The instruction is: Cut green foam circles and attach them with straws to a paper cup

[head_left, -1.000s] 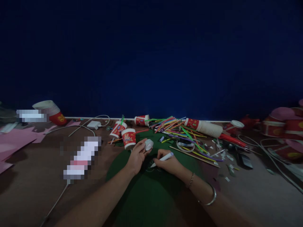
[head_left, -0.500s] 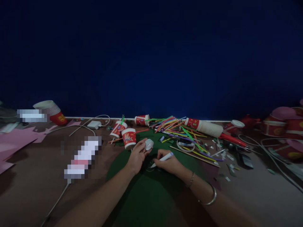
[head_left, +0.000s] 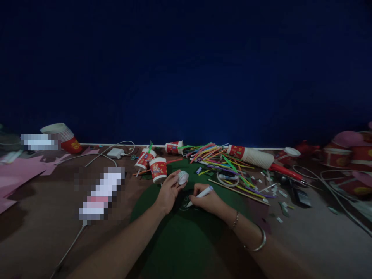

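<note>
Right-hand fingers (head_left: 196, 200) clamp a slim white marker (head_left: 205, 192), its tip at pale curved lines (head_left: 183, 209) on a rounded dark-green sheet (head_left: 174, 244). Left hand (head_left: 168, 193): fingers closed around a small, round, whitish object (head_left: 183, 177). Step, apparently: drawing. Next stroke requires steady tip control.

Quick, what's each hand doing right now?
Left hand: holding a small round whitish object; what it is, I can't tell.
Right hand: closed around a white marker, tip at the green sheet.
</note>
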`<state>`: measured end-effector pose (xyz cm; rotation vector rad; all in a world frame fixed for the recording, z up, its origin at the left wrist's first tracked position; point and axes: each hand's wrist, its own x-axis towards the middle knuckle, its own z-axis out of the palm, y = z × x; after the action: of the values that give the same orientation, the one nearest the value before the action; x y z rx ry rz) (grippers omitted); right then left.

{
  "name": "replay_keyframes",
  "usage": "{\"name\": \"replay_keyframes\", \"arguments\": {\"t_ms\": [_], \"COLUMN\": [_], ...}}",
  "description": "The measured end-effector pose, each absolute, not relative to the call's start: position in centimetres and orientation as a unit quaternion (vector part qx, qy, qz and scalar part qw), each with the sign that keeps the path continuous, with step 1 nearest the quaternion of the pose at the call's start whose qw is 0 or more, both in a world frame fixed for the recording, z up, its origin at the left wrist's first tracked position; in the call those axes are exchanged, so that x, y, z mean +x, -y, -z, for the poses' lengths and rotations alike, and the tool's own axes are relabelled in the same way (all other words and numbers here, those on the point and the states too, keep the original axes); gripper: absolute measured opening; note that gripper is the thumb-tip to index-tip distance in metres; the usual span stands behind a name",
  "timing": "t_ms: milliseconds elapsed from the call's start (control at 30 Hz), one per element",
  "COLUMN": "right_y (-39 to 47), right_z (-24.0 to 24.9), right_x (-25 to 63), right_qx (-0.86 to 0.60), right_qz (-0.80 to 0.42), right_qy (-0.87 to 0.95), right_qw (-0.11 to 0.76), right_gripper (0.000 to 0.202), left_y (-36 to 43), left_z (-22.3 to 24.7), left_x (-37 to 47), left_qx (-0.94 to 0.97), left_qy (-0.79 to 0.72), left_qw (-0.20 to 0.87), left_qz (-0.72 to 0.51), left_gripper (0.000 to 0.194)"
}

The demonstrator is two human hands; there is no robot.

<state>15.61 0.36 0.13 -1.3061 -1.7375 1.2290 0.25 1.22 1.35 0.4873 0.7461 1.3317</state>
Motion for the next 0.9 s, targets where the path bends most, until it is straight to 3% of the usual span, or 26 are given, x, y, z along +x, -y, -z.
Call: {"name": "replay_keyframes", "arguments": {"t_ms": [900], "right_y": [-0.58], "right_z": [0.21], "right_x": [15.61], "right_qx": [-0.499], "right_qz": [-0.465], "right_qy": [0.652], "right_qw": [0.330], "right_gripper": [0.016], "left_y": [-1.45], "left_z": [-0.77], "left_x": [0.08], "left_qx": [0.222], "left_qy": [-0.326], "left_qw": [0.699], "left_qz": [-0.597], "left_gripper": [0.021]}}
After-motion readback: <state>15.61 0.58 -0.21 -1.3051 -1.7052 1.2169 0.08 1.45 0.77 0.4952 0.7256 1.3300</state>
